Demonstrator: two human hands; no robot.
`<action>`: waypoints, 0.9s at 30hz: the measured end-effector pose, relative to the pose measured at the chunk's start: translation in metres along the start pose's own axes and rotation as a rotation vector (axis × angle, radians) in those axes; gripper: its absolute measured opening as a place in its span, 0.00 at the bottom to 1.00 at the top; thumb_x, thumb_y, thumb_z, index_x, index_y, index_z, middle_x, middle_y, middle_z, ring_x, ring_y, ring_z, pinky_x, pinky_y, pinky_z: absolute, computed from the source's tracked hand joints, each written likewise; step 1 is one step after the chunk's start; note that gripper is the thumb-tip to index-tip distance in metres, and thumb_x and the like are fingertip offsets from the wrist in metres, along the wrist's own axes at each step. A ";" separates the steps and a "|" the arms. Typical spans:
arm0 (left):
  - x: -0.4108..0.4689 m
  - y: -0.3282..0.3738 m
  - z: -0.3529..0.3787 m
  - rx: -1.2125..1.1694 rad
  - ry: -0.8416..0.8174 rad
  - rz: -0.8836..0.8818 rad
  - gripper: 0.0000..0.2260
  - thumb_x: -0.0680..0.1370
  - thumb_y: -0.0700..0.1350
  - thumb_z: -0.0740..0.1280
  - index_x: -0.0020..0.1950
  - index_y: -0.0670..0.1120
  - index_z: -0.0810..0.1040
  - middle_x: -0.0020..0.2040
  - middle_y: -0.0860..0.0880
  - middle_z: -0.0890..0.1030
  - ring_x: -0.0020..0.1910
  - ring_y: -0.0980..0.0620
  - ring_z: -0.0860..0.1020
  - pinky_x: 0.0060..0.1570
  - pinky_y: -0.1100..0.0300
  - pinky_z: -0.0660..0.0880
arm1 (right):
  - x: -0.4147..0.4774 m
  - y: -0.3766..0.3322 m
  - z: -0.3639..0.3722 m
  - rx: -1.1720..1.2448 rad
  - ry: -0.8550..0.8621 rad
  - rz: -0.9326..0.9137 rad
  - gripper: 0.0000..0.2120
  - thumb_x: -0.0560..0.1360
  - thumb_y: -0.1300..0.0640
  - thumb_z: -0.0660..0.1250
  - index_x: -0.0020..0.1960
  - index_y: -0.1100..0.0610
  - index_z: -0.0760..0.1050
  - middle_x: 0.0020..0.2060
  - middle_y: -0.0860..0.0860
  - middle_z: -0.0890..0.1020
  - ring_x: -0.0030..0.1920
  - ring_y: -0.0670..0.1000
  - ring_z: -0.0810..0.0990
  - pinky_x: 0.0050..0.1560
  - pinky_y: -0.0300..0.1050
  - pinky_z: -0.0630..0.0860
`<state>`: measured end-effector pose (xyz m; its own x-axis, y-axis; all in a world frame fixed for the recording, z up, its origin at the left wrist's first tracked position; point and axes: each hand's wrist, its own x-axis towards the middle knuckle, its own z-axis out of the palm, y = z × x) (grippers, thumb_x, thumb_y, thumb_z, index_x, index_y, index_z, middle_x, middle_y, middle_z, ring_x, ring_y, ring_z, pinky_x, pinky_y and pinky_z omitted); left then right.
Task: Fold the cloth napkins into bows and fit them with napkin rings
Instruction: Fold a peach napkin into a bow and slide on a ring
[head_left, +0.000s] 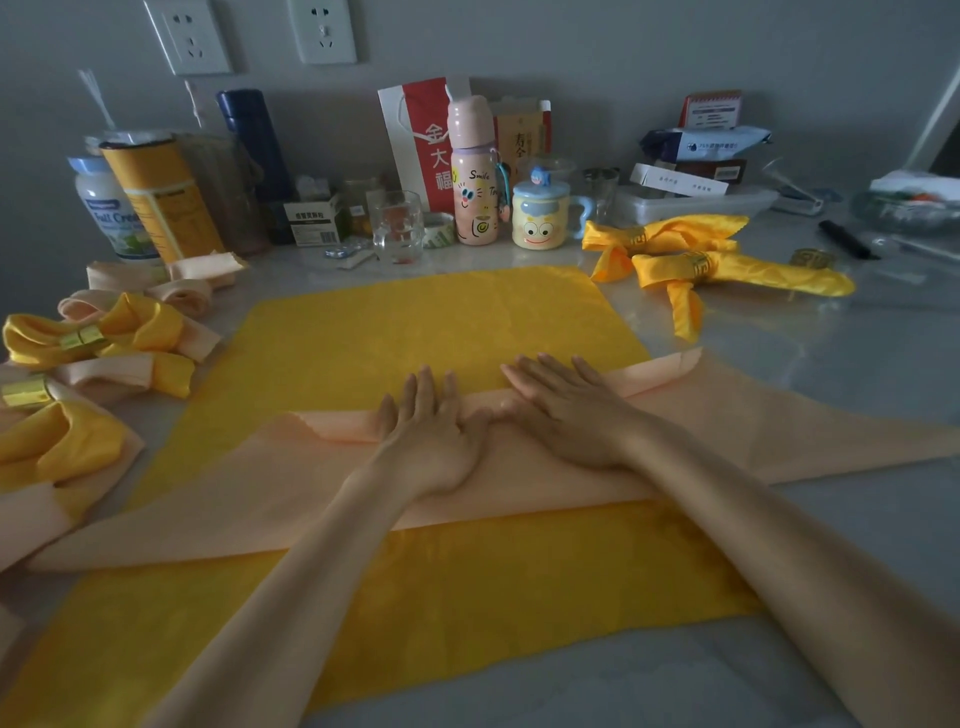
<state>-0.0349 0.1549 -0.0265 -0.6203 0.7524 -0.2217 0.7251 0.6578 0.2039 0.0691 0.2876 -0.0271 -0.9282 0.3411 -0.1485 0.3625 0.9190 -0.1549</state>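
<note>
A yellow napkin (426, 322) lies spread flat on the table in front of me. Across it lies a peach napkin (270, 493), folded into a wide band with its far edge turned over. My left hand (431, 431) and my right hand (566, 410) press flat on that far fold, side by side, fingers straight. Two yellow bows with gold rings (696, 260) lie at the right. At the left lie several finished yellow-and-peach bows (98, 338) with gold rings. A loose gold napkin ring (813, 258) stands at the right.
Along the wall stand cans (161, 202), a dark flask (254, 150), a glass mug (397, 226), a pink bottle (472, 171), a yellow lidded cup (540, 213), boxes and a plastic container (691, 200). A black pen (847, 239) lies at the far right.
</note>
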 end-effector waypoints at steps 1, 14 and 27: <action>0.001 -0.001 -0.001 -0.008 -0.011 -0.014 0.28 0.81 0.58 0.42 0.77 0.47 0.39 0.77 0.45 0.36 0.76 0.48 0.37 0.72 0.51 0.37 | 0.000 0.005 -0.001 0.011 -0.001 0.036 0.28 0.80 0.41 0.40 0.77 0.50 0.40 0.77 0.48 0.42 0.76 0.48 0.38 0.74 0.50 0.35; 0.010 -0.019 -0.012 -0.232 0.160 0.128 0.16 0.81 0.45 0.58 0.68 0.48 0.70 0.71 0.46 0.67 0.70 0.46 0.65 0.70 0.49 0.61 | -0.012 0.040 -0.016 0.331 0.336 0.019 0.12 0.74 0.58 0.68 0.57 0.59 0.79 0.55 0.55 0.79 0.57 0.53 0.76 0.57 0.41 0.69; -0.005 -0.010 -0.016 -0.110 0.482 0.243 0.09 0.76 0.39 0.64 0.56 0.46 0.76 0.57 0.49 0.75 0.60 0.48 0.71 0.54 0.55 0.62 | -0.016 0.028 -0.016 0.231 0.466 -0.041 0.11 0.67 0.67 0.68 0.40 0.54 0.69 0.41 0.50 0.73 0.41 0.51 0.72 0.38 0.42 0.65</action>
<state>-0.0436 0.1446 -0.0121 -0.5247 0.7964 0.3006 0.8448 0.4437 0.2991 0.0933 0.3109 -0.0138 -0.8617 0.4062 0.3041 0.2855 0.8836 -0.3712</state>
